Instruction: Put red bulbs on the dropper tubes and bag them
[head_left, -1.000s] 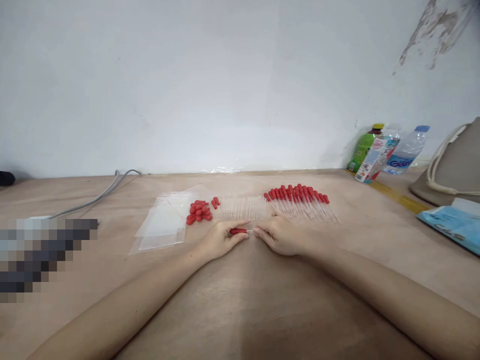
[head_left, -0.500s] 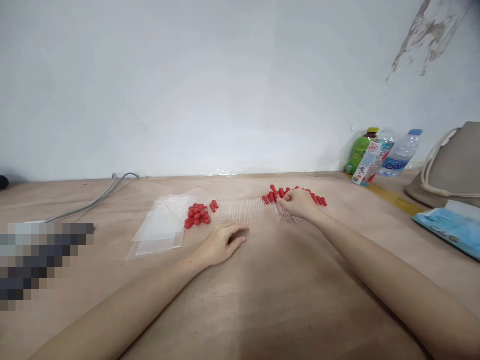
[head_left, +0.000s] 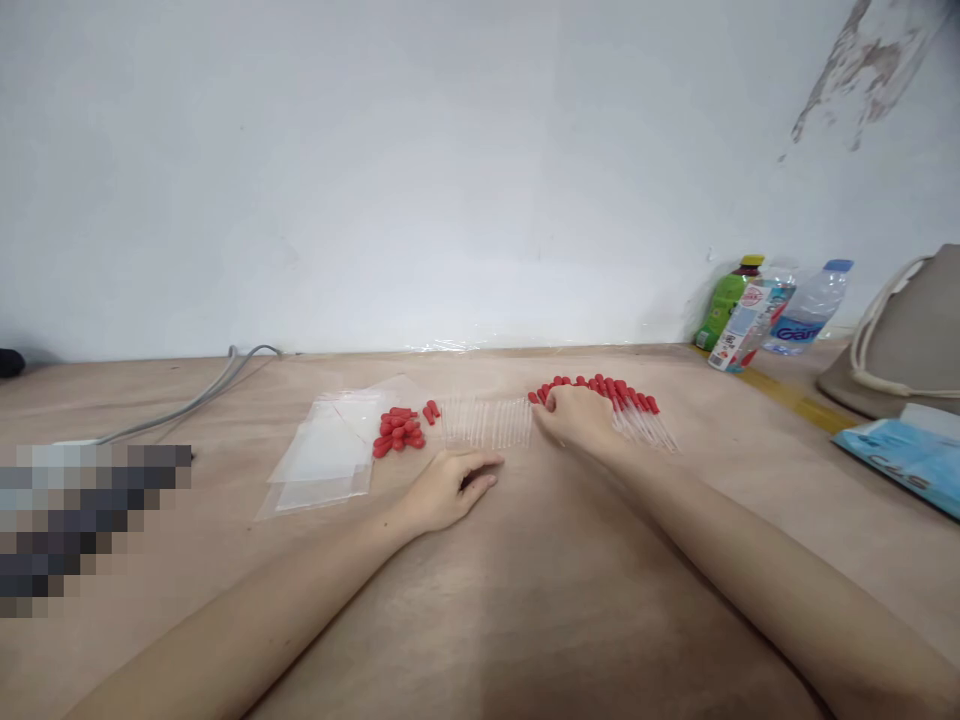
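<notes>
From the head camera, the left hand (head_left: pixel 448 490) rests palm down on the bench (head_left: pixel 525 610), just in front of a row of clear glass tubes (head_left: pixel 486 422). Its grip is slack, the fingers loosely curled, with nothing in it. The right hand (head_left: pixel 577 418) lies further out, on the left end of a row of red-bulbed droppers (head_left: pixel 634 408). Its fingers are bent down among the bulbs, but I cannot tell whether that grip has closed on one. The droppers lie side by side, their long axes running away from the person, bulbs at the far end and tips near; the row fans out to the right of the right hand. The clear tubes lie the same way, between the two hands and about as near to either. A heap of loose red bulbs (head_left: pixel 397 428) sits just left of the tubes, nearer the left hand, with flat clear bags (head_left: pixel 322 455) beyond it. Bottles (head_left: pixel 742 305) stand by the wall at far right.
</notes>
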